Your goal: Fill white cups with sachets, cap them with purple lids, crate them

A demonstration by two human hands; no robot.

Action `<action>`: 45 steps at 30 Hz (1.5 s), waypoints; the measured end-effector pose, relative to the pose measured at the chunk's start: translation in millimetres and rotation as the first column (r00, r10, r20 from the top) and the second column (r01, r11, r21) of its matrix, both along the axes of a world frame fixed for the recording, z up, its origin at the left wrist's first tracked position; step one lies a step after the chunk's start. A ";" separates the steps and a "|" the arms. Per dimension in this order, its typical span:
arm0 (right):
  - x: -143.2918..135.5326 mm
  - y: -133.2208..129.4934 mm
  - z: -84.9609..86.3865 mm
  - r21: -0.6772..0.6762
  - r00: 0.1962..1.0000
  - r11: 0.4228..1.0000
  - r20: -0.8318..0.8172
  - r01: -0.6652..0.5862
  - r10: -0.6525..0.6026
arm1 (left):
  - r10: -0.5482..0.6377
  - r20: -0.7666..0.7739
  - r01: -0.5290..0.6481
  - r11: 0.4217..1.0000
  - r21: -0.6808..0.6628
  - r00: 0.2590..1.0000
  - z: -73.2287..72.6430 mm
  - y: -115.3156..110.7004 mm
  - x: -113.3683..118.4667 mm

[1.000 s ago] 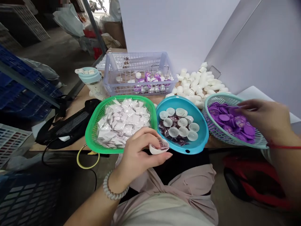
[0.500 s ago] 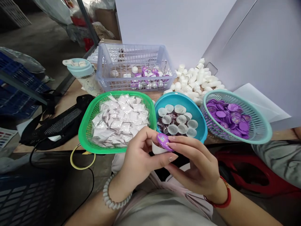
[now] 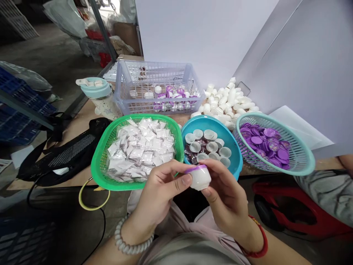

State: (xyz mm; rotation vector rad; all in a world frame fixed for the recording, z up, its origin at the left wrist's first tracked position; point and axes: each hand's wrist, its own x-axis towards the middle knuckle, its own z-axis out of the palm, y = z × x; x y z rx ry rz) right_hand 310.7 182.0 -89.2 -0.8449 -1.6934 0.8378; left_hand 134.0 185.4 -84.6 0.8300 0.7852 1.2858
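A small white cup with a purple lid is pinched between both hands, tilted so its white side faces me. My left hand grips it from the left, thumb on the white wall and fingers by the lid's edge. From the right, my right hand holds it with thumb low and fingertips at the lid. Just beyond the hands, a blue bowl contains clear little cups and dark packets. Left of it stands a green basket full of small white packets.
Purple lids fill a teal basket at right. Behind, a clear crate holds lidded white cups, beside a heap of white cups. A tumbler and black mesh bag lie left. A red stool stands at lower right.
The lid now sits level on the white cup, where it was tilted before. Both hands have turned the cup, so its white side shows more. The view has shifted slightly.
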 end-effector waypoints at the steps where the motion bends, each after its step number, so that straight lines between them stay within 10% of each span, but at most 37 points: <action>1: -1.9 -1.4 -0.3 -0.005 1.000 1.000 0.008 0.009 -0.008 | 0.008 0.036 -0.007 1.000 -0.027 0.999 -0.6 -0.2 1.2; 10: -13.8 5.0 -11.7 -0.165 0.980 0.986 -0.188 0.031 -0.062 | 0.389 -0.374 -0.277 0.906 0.320 0.842 -17.8 -12.3 17.3; 16: -7.7 28.1 10.7 -0.190 0.977 0.966 -0.154 -0.174 0.146 | 0.481 -0.457 -0.267 0.849 0.457 0.748 -16.6 -1.6 1.6; 23: -43.9 208.1 64.7 0.018 0.982 0.997 0.170 0.076 -0.078 | 0.721 -0.571 -0.422 0.693 0.585 0.393 -13.9 10.2 -49.1; 27: -68.9 286.1 82.9 0.065 0.806 0.955 0.521 0.290 -0.280 | 0.651 -0.649 -0.401 0.757 0.517 0.392 -13.6 4.9 -59.4; 31: -32.5 267.3 64.7 0.050 0.678 0.973 0.709 0.227 -0.194 | 0.475 -0.754 -0.265 0.880 0.394 0.454 -7.9 3.6 -65.8; 38: 22.0 183.0 0.8 -0.104 0.354 0.994 0.931 0.020 0.091 | 0.380 -0.792 -0.112 0.921 0.374 0.479 -2.4 13.9 -55.3; 45: 15.9 171.7 -1.0 0.027 0.318 0.997 0.947 0.077 -0.050 | 0.316 -0.792 -0.111 0.946 0.304 0.523 -11.4 24.4 -31.4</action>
